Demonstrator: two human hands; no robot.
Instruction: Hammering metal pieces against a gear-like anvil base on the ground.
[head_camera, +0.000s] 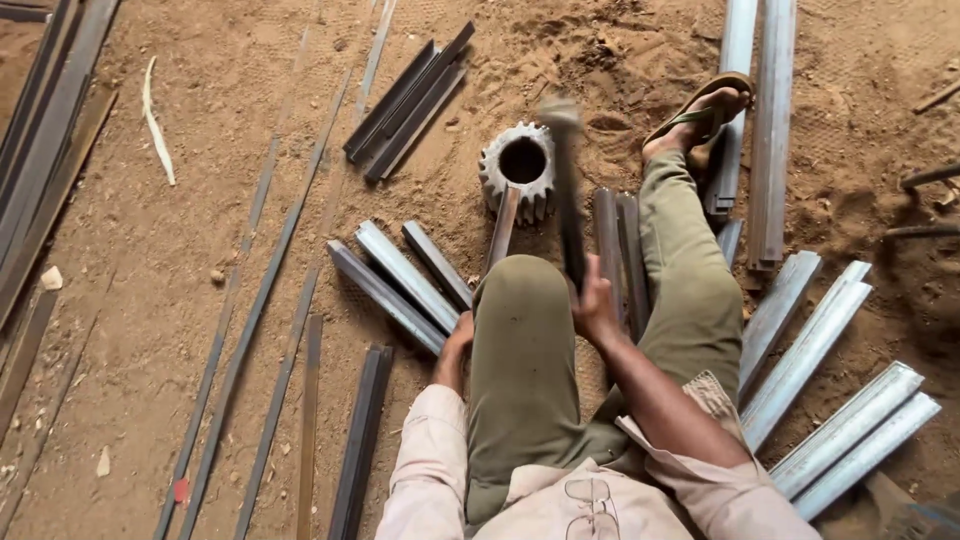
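Person sits on sandy floor (200, 150). Right hand (596, 305) clenched around hammer (568, 190) handle, head blurred above the gear (520, 165). Flat metal strip (503, 228) leans on the gear, lower end behind the knee. Left hand (457, 345) near that hidden end, probably gripping it, fingers can't be seen. Angle-iron pieces (400, 280) lie just beside the left hand; more (830, 400) to the right.

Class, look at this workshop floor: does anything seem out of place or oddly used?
The toothed steel gear lies on its side in the sand as a rest: a flat metal strip leans on it. The hammer in the right hand is motion-blurred.
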